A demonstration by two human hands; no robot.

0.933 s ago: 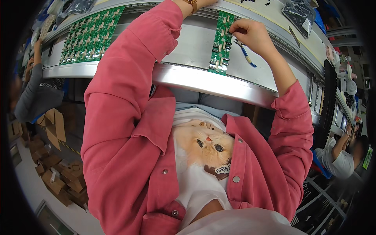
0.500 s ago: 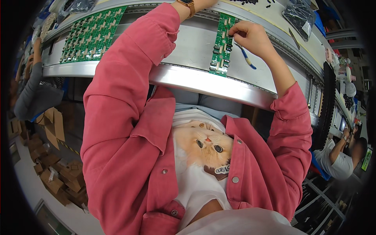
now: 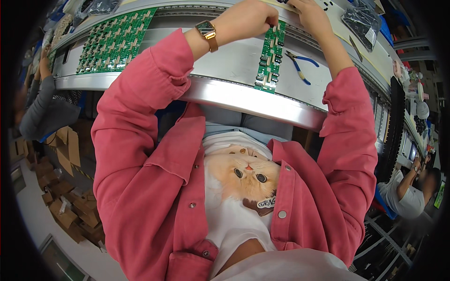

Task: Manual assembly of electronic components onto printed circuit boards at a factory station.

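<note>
A narrow green circuit board (image 3: 268,61) with black and pale parts lies across the metal rails. At its far end, my left hand (image 3: 251,18) is closed in a pinch, with a small black component (image 3: 271,28) at the fingertips. Beyond the board, at the picture's upper edge, my right hand (image 3: 309,16) reaches to loose black parts. Its fingers look closed, but what they hold is partly cut off. Cutting pliers (image 3: 300,68) with blue and yellow handles lie to the right of the board, their handles spread.
A large panel of green circuit boards (image 3: 115,42) lies at the left. Tweezers (image 3: 356,48) and a bag of dark parts (image 3: 363,25) are at the far right. The rounded metal edge (image 3: 243,100) runs along my side. Other people work at both sides; cartons (image 3: 70,206) stand lower left.
My left hand has come down and right to the board's far end. My right hand has left the board and moved up to the loose black parts, uncovering the pliers.
</note>
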